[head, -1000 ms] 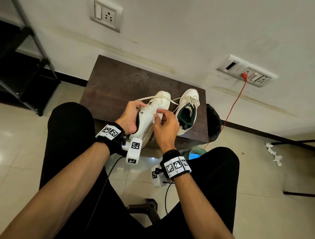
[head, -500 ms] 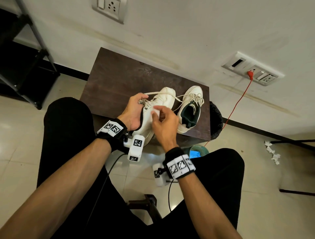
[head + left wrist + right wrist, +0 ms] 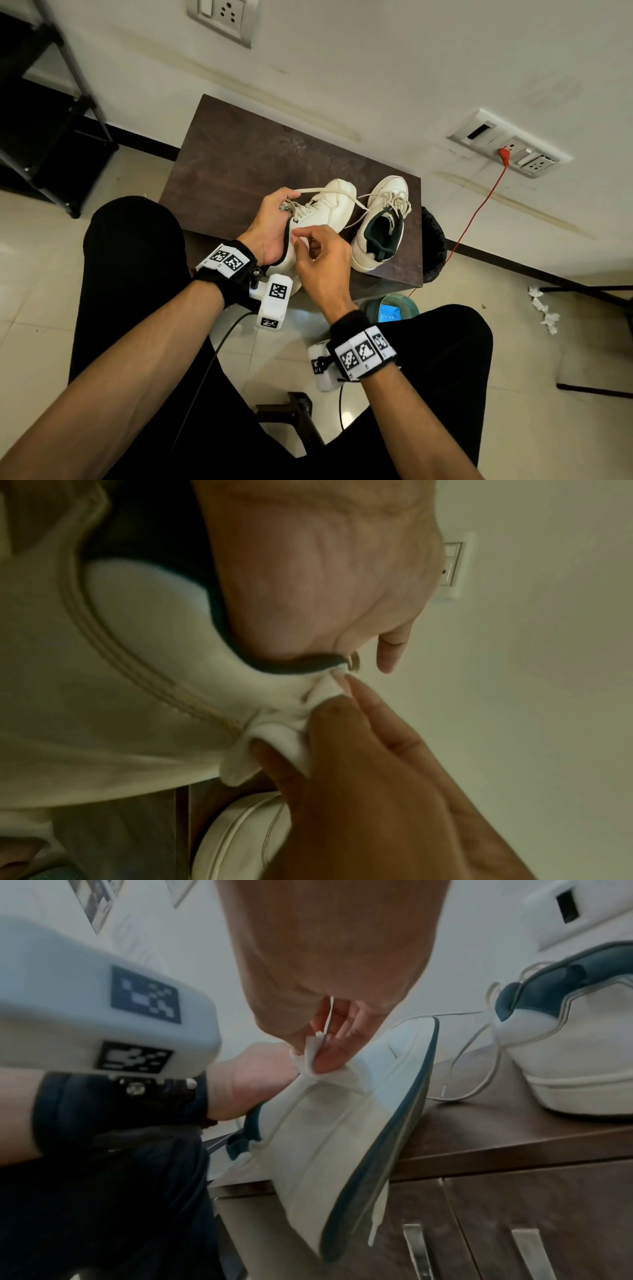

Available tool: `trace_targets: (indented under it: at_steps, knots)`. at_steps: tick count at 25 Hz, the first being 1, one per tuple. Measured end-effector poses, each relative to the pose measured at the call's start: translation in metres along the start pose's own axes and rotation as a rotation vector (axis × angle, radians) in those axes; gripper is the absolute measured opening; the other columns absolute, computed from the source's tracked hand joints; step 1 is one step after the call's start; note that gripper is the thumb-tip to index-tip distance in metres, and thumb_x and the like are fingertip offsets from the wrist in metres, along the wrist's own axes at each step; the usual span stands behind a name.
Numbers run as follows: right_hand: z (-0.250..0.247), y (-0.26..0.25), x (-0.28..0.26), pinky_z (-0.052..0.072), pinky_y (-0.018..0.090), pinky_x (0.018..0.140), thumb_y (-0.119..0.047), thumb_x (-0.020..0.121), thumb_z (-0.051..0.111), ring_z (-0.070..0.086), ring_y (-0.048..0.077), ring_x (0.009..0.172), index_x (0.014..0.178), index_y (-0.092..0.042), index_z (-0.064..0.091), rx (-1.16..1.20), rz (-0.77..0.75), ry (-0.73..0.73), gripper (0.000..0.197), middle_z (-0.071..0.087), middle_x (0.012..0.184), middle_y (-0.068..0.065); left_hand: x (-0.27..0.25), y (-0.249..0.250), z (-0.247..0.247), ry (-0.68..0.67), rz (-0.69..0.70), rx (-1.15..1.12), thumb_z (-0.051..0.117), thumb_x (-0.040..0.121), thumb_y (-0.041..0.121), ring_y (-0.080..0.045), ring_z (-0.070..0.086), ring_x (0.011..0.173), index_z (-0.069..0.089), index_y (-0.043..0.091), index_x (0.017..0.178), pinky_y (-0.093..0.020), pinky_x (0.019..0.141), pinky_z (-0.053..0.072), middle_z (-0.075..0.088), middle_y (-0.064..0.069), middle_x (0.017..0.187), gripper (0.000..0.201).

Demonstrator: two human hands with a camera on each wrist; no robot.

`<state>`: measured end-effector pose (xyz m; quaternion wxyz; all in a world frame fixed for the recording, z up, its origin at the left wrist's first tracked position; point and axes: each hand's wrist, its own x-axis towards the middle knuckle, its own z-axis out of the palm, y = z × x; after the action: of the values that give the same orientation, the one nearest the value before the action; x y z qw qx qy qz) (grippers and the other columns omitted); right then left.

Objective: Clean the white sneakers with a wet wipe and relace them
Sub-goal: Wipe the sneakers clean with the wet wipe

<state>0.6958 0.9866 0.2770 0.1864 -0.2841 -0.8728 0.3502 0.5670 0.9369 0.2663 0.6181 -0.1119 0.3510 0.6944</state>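
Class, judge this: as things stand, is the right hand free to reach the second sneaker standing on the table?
Probably not yet: the right hand pinches the wet wipe against the held sneaker. The path to the second sneaker beside it looks unobstructed.

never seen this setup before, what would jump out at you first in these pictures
First, the two hands meeting over a white sneaker tilted off the near edge of the dark wooden table: the left hand grips it at the collar, and the right hand pinches a wet wipe against its side. Next, the second sneaker standing just to the right on the table, laces loose. Then the red cable running down from a wall socket.
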Motion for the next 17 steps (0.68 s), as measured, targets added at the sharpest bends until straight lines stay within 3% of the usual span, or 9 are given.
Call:
trace_targets:
  at_steps: [2, 4, 6, 9, 11, 13, 15, 17]
  knots:
    - [0.000, 0.008, 0.016, 0.060, 0.033, 0.078, -0.013, 0.093, 0.073, 0.068, 0.004, 0.084, 0.099, -0.019, 0.080, 0.026, 0.045, 0.021, 0.011, 0.075, 0.097, -0.010, 0.002, -0.001, -0.002, -0.017, -0.001, -0.012, 0.050, 0.093, 0.044, -0.029, 0.071, 0.088, 0.069, 0.002, 0.117, -0.036, 0.088, 0.056, 0.072, -0.016, 0.101, 0.052]
    - [0.000, 0.006, 0.026, 0.061, 0.040, 0.078, -0.014, 0.093, 0.072, 0.069, 0.007, 0.084, 0.099, -0.020, 0.079, 0.038, 0.087, 0.041, 0.011, 0.076, 0.096, -0.010, 0.002, -0.002, -0.001, -0.025, 0.008, -0.018, 0.050, 0.093, 0.044, -0.028, 0.072, 0.087, 0.069, 0.003, 0.117, -0.035, 0.087, 0.058, 0.071, -0.014, 0.099, 0.051]
    - [0.004, 0.001, 0.017, 0.061, 0.038, 0.079, -0.013, 0.093, 0.073, 0.069, 0.006, 0.085, 0.100, -0.020, 0.079, 0.028, 0.041, -0.006, 0.012, 0.075, 0.098, -0.010, 0.003, -0.001, -0.001, 0.000, 0.022, -0.028, 0.049, 0.095, 0.044, -0.027, 0.073, 0.081, 0.074, 0.001, 0.106, -0.032, 0.078, 0.060, 0.074, -0.014, 0.094, 0.050]
    - [0.002, -0.001, -0.006, 0.059, 0.036, 0.077, -0.010, 0.092, 0.073, 0.066, 0.005, 0.084, 0.101, -0.018, 0.079, -0.025, -0.083, -0.052, 0.014, 0.075, 0.099, -0.008, 0.005, -0.001, 0.000, 0.020, 0.013, -0.013, 0.052, 0.095, 0.044, -0.027, 0.074, 0.080, 0.079, 0.002, 0.093, -0.032, 0.077, 0.059, 0.075, -0.015, 0.093, 0.050]
    - [-0.002, 0.005, 0.008, 0.060, 0.036, 0.076, -0.011, 0.093, 0.072, 0.065, 0.006, 0.082, 0.107, -0.017, 0.078, -0.019, -0.003, 0.024, 0.016, 0.074, 0.099, -0.005, 0.002, -0.002, 0.001, -0.013, -0.003, 0.004, 0.051, 0.094, 0.045, -0.029, 0.072, 0.086, 0.077, 0.003, 0.103, -0.035, 0.082, 0.056, 0.074, -0.015, 0.099, 0.050]
    - [-0.008, 0.011, 0.033, 0.061, 0.036, 0.078, -0.015, 0.093, 0.074, 0.065, 0.011, 0.081, 0.116, -0.016, 0.075, -0.038, 0.167, 0.131, 0.023, 0.073, 0.099, -0.002, 0.002, -0.003, -0.002, -0.040, -0.008, 0.012, 0.052, 0.091, 0.047, -0.030, 0.069, 0.093, 0.073, 0.004, 0.123, -0.040, 0.089, 0.052, 0.070, -0.016, 0.113, 0.057]
    - [-0.014, 0.015, 0.049, 0.061, 0.037, 0.081, -0.020, 0.092, 0.077, 0.067, 0.013, 0.081, 0.116, -0.015, 0.075, -0.083, 0.255, 0.196, 0.024, 0.073, 0.094, -0.001, 0.003, -0.004, -0.004, -0.042, -0.010, 0.000, 0.055, 0.089, 0.049, -0.031, 0.066, 0.096, 0.064, 0.004, 0.138, -0.044, 0.093, 0.047, 0.062, -0.017, 0.125, 0.067]
    - [-0.013, 0.011, 0.045, 0.062, 0.035, 0.082, -0.021, 0.093, 0.076, 0.068, 0.010, 0.078, 0.107, -0.015, 0.078, -0.073, 0.267, 0.182, 0.016, 0.075, 0.089, -0.003, 0.006, -0.004, -0.004, -0.043, -0.014, 0.004, 0.056, 0.088, 0.050, -0.031, 0.066, 0.095, 0.066, 0.005, 0.136, -0.044, 0.091, 0.049, 0.064, -0.017, 0.121, 0.066]
